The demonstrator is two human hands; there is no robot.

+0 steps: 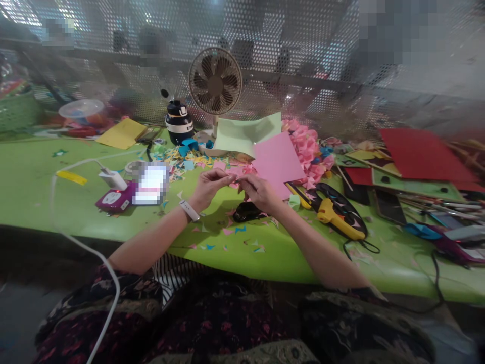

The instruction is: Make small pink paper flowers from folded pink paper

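Pinching a small piece (pixel 236 181) between them, the left hand (pixel 210 190) and right hand (pixel 259 193) meet in the head view above the near middle of the table; thumbs and fingertips are together on it, and it is too small to identify. The work looks well under way but unfinished: a heap of folded pink paper (pixel 303 144) lies on the far side, right of centre, and cut scraps (pixel 206 246) litter the surface, while a pink sheet (pixel 278 162), a pale green sheet (pixel 248 134) and a red sheet (pixel 424 151) still lie large and apparently little cut.

The table (pixel 34 202) has a bright green covering. On its left are a phone (pixel 150 186), a purple power box (pixel 113 200) and a yellow sheet (pixel 123 133); on its right, near the right forearm, lies a yellow glue gun (pixel 337 220). Far off stand a dark bottle (pixel 179 126) and a round fan (pixel 215 86), before a perforated metal screen (pixel 261 30) backing the dim room.
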